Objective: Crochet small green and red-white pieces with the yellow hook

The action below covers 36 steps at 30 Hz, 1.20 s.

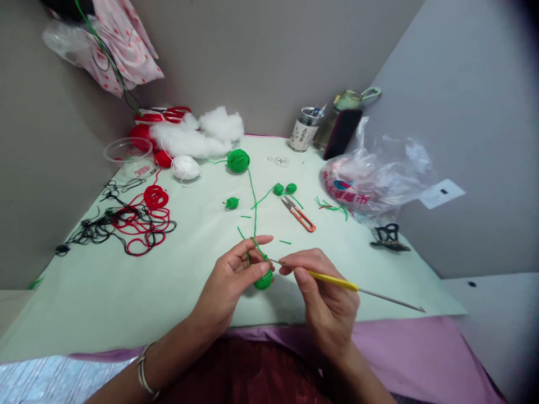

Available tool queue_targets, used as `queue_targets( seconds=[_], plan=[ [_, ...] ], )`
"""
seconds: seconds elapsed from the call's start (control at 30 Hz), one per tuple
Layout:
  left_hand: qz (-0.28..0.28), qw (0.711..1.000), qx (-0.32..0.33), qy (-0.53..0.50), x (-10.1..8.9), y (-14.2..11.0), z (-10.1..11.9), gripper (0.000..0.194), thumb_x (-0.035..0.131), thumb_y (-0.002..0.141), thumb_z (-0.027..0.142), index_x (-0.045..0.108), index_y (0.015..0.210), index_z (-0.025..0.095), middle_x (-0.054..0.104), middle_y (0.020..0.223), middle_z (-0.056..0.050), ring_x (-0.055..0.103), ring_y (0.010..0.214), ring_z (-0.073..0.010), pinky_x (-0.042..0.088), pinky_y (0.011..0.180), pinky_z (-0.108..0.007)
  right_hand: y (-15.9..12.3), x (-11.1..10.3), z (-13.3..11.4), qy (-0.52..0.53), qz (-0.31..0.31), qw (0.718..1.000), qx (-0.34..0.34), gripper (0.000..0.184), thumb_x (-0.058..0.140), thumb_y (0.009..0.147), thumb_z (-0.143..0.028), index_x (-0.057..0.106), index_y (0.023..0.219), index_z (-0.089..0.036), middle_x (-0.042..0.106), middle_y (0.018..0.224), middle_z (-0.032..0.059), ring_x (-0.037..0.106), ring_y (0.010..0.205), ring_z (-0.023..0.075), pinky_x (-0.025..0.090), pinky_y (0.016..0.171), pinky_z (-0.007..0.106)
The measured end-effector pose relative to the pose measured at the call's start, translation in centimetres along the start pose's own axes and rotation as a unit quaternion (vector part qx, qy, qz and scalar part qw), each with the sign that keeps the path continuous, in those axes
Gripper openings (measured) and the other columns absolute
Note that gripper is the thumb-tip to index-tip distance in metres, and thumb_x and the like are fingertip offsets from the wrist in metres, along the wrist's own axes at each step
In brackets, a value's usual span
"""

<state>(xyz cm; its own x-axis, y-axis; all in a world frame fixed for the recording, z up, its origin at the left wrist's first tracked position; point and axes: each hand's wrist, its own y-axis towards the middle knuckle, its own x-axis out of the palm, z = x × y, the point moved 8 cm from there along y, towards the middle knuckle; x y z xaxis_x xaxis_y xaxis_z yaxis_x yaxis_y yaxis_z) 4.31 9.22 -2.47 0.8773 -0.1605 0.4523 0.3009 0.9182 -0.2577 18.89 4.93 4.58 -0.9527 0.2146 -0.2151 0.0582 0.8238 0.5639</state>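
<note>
Pinched in my left hand [229, 280] is a small round green crochet piece [263, 279], with green yarn running over the fingers. That strand leads back to a green yarn ball [238, 161] at the far middle of the table. My right hand [326, 297] is closed around a crochet hook [334, 280] with a yellow grip and metal ends. The hook's left tip meets the top of the crochet piece; whether it sits inside a loop is too small to tell. Beyond my hands lie small green crocheted balls [278, 189] and orange-handled thread snips [300, 214].
Tangled black and red yarn [126, 221] covers the left side. White stuffing [189, 134] and a white yarn ball [186, 167] are behind it. A pen cup [303, 132], a leaning phone [343, 134], a plastic bag [370, 174] and a black claw clip [389, 238] stand at right.
</note>
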Motion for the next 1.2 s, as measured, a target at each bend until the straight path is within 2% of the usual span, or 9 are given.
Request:
queue_targets(
  seconds=[0.27,0.43,0.73,0.93,1.2],
  plan=[
    [-0.008,1.0,0.01,0.005,0.03,-0.07,0.08,0.04,0.088,0.084,0.031,0.08,0.123,0.028,0.06,0.081,0.003,0.054,0.075,-0.0117,0.043,0.074,-0.027,-0.14,-0.01,0.27,0.004,-0.011,1.0,0.012,0.026,0.058,0.103,-0.006,0.074,0.113,-0.023,0.074,0.094,0.0011,0.067,0.087,0.0155,0.054,0.076,0.032],
    [-0.017,1.0,0.017,0.014,0.13,-0.19,0.24,0.049,0.088,0.084,0.03,0.076,0.132,0.031,0.061,0.08,0.003,0.056,0.078,-0.0128,0.043,0.078,-0.028,-0.25,-0.12,0.41,0.003,-0.003,1.0,0.023,0.025,0.058,0.103,-0.007,0.074,0.111,-0.024,0.073,0.091,0.0005,0.067,0.086,0.0157,0.053,0.076,0.032],
    [-0.018,1.0,0.007,0.009,0.12,-0.12,0.26,0.052,0.088,0.084,0.031,0.075,0.134,0.028,0.062,0.08,0.003,0.057,0.077,-0.0133,0.043,0.076,-0.029,-0.33,-0.34,0.28,0.0,0.013,1.0,0.024,0.023,0.058,0.103,-0.01,0.075,0.11,-0.024,0.074,0.09,0.0015,0.068,0.085,0.0169,0.054,0.075,0.034],
    [-0.015,1.0,0.008,0.012,0.15,-0.14,0.33,0.054,0.089,0.082,0.031,0.075,0.134,0.026,0.063,0.079,0.002,0.055,0.074,-0.0144,0.043,0.075,-0.03,-0.32,-0.24,0.26,0.0,0.008,1.0,0.029,0.023,0.057,0.103,-0.01,0.074,0.109,-0.024,0.074,0.09,0.003,0.069,0.084,0.019,0.055,0.074,0.036],
    [-0.016,1.0,0.009,0.022,0.11,-0.09,0.42,0.054,0.088,0.082,0.029,0.074,0.135,0.026,0.064,0.079,0.002,0.056,0.075,-0.0152,0.043,0.075,-0.03,-0.24,-0.04,0.14,-0.002,-0.004,1.0,0.021,0.023,0.057,0.103,-0.009,0.074,0.108,-0.024,0.075,0.091,0.0015,0.068,0.084,0.0172,0.054,0.074,0.033]
  ],
)
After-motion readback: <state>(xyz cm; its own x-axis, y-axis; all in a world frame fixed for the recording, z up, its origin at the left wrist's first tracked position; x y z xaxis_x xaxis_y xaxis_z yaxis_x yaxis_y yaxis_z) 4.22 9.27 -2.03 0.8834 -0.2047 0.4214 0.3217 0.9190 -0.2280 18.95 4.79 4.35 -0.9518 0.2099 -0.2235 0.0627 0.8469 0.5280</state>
